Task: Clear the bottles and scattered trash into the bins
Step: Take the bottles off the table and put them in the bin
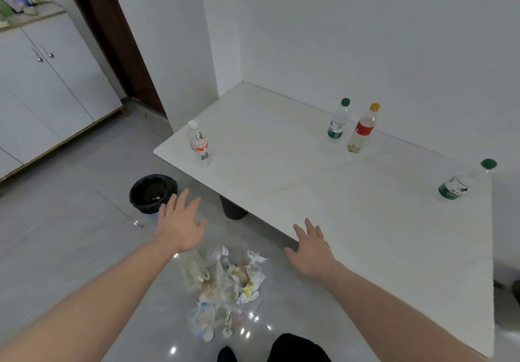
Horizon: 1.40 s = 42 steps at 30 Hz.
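At the bottom centre of the frame, the scattered trash (225,291) lies in a loose heap on the glossy grey tiled floor: crumpled white paper, thin translucent plastic bags and a yellow-printed wrapper, all light, soft and irregular. Its spread suggests several grabs will be needed.

Just above the heap, the left hand (180,225) and the right hand (312,252) extend forward with palms down and fingers spread. Each grip is open and carries nothing. The left hand is over the floor; the right hand hovers at the near edge of the white surface (365,221), which is smooth, hard and stone-like.

Beyond the left hand, at centre left, a round black bin (152,193) lined with a dark bag stands on the floor beside the surface, within reach of both trash and bottles. A second dark cylinder under the surface may be another bin or a leg; this cannot be determined.

Farther back, four clear plastic bottles stand upright on the surface: a white-capped bottle (199,143) near its left edge, a green-capped bottle (337,121) and an orange-capped bottle (363,129) close together at the rear, and a second green-capped bottle (464,181) at the right.
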{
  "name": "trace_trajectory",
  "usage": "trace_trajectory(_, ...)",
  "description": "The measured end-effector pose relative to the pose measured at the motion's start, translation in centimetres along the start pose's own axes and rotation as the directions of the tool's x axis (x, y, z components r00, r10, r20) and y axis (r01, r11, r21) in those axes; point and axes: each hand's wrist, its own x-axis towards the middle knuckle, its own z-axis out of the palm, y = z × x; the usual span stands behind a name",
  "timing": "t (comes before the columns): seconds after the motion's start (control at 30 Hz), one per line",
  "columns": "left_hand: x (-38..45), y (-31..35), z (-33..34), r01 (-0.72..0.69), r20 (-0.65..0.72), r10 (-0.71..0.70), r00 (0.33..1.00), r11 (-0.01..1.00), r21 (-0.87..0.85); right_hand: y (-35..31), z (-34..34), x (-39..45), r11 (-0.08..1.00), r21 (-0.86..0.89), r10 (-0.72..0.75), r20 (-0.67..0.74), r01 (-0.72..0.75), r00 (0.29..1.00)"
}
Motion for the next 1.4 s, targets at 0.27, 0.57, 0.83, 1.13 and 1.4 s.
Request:
trace_trajectory(0.27,12.3,-1.7,-7.4,-0.078,-0.027,0.078,0.997,0.997,0.004,-0.8,-3.1,2.7,0.994,0.036,0.108,-0.087,-0.105,0.99)
trace_trajectory(0.57,25.6,-1.4,-10.9,-0.027,0.039,0.031,0.999,0.995,-0.094,-0.7,-6.9,9.5,0.988,0.031,0.15,-0.078,-0.148,0.986)
trace_trajectory(0.83,30.3,-0.7,-9.3,-0.035,0.075,0.045,0.996,0.99,-0.136,0.2,-8.2,11.1,0.981,0.032,0.192,-0.093,-0.19,0.977)
trace_trajectory(1.13,23.8,0.7,-7.6,-0.212,-0.061,0.203,0.977,0.944,-0.253,0.3,-6.7,5.7,0.971,0.044,0.24,-0.144,-0.236,0.96)
trace_trajectory(1.4,15.2,7.0,-9.5,-0.363,-0.105,0.352,0.93,0.84,-0.403,1.4,-5.1,0.0,0.96,0.091,0.277,-0.191,-0.264,0.942)
